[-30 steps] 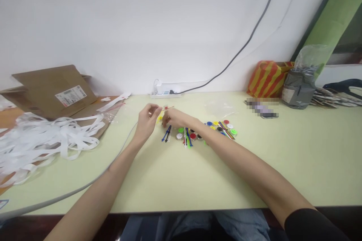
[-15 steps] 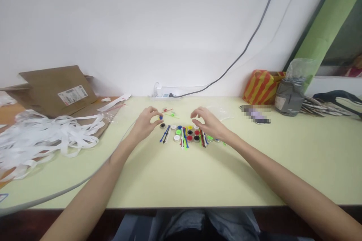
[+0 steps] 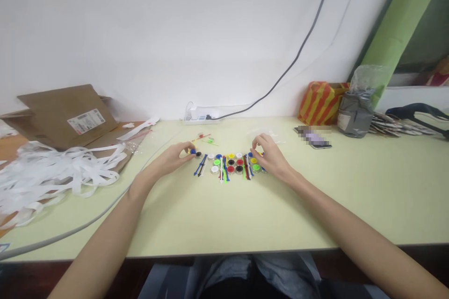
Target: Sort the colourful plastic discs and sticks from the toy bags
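Blue-grey denim (image 3: 231, 268) shows nearest, under the edge of the pale table (image 3: 224, 219). Beyond a bare stretch of it, arrow-tipped sticks lie in three visible bundles: a left bundle (image 3: 200, 166), a middle bundle (image 3: 225, 170) and a right bundle (image 3: 247, 168). Between the middle and right ones, red, black, yellow and white discs (image 3: 230, 168) stand in two columns; more white, green and blue discs (image 3: 214, 169) sit left of the middle bundle. Judging by this order, most pieces are already grouped.

At the row's left end, the left hand (image 3: 171, 158) pinches a blue disc (image 3: 192, 152) between thumb and forefinger, just beside a black disc (image 3: 199, 154); whether the blue one touches the table I cannot tell. The right hand (image 3: 272, 158) curves over the right-end discs (image 3: 256, 167), thumb and forefinger well parted, nothing visibly gripped; it hides part of that end.

Farther back, a red stick (image 3: 201, 136) and some green pieces (image 3: 210, 140) lie loose, seemingly the part left ungrouped. Behind them, a power strip (image 3: 199, 122) rests by the wall (image 3: 224, 46).
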A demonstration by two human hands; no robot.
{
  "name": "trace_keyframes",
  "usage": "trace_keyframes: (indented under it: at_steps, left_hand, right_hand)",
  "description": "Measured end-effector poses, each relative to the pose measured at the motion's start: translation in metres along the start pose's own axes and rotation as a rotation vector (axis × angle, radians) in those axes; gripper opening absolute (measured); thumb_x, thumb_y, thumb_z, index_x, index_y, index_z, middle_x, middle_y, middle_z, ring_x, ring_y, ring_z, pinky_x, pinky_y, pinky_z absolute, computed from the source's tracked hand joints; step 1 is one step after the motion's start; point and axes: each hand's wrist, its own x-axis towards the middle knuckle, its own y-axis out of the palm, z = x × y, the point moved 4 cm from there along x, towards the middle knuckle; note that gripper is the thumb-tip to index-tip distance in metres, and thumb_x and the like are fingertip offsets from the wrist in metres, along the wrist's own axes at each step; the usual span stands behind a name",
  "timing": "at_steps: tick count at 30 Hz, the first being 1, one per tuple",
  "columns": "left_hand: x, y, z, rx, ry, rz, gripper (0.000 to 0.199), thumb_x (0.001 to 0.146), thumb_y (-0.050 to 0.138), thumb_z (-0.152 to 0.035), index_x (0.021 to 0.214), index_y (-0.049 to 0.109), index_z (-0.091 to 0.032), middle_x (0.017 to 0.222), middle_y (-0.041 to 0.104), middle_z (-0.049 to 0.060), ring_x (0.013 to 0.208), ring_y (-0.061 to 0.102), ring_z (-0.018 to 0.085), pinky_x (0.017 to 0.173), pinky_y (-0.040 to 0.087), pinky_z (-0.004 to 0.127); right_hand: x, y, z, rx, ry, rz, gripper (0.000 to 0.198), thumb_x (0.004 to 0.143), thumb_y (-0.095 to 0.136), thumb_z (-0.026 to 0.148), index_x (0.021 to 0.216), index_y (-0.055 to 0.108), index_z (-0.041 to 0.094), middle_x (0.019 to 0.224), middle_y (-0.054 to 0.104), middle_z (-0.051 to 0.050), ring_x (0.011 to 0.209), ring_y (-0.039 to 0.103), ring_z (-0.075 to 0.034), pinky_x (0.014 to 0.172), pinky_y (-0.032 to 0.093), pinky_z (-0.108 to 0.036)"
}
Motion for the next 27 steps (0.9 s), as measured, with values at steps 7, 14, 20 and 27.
trace_keyframes:
  at_steps: [7, 14, 20, 27]
  left_hand:
    - [0.0003, 0.0065, 0.0018, -0.001, -0.019, 0.047, 0.029, 0.079, 0.06, -0.041, 0.1, 0.071, -0.024, 0.088, 0.067, 0.004, 0.078, 0.06, 0.02, 0.073, 0.045, 0.03]
    - [-0.0016, 0.0065, -0.0021, -0.072, -0.042, 0.077, 0.024, 0.085, 0.054, -0.043, 0.091, 0.067, -0.023, 0.085, 0.071, 0.003, 0.076, 0.063, 0.019, 0.068, 0.044, 0.027]
    - [-0.0002, 0.009, 0.0025, -0.064, -0.045, 0.099, 0.024, 0.082, 0.057, -0.045, 0.083, 0.066, -0.022, 0.081, 0.07, 0.003, 0.073, 0.062, 0.02, 0.065, 0.044, 0.028]
    - [-0.0015, 0.0078, -0.0051, -0.18, -0.064, 0.083, 0.029, 0.081, 0.06, -0.05, 0.089, 0.065, -0.022, 0.079, 0.068, 0.005, 0.07, 0.063, 0.02, 0.062, 0.048, 0.03]
  right_hand:
    - [-0.0016, -0.0026, -0.0023, 0.015, 0.001, -0.015, 0.008, 0.085, 0.052, 0.015, 0.083, 0.05, 0.022, 0.093, 0.056, -0.007, 0.092, 0.052, -0.024, 0.082, 0.043, -0.037]
    - [-0.0017, -0.0022, -0.0002, 0.024, -0.001, -0.02, 0.008, 0.085, 0.052, 0.014, 0.083, 0.05, 0.022, 0.091, 0.056, -0.006, 0.091, 0.052, -0.023, 0.081, 0.043, -0.036]
    - [-0.0025, -0.0017, 0.0011, 0.023, 0.001, -0.013, 0.009, 0.084, 0.053, 0.014, 0.082, 0.049, 0.022, 0.089, 0.056, -0.005, 0.089, 0.052, -0.023, 0.08, 0.043, -0.035]
    - [-0.003, -0.0004, 0.0015, 0.022, -0.004, 0.006, 0.009, 0.084, 0.053, 0.014, 0.082, 0.05, 0.022, 0.09, 0.056, -0.006, 0.089, 0.053, -0.023, 0.079, 0.043, -0.035]
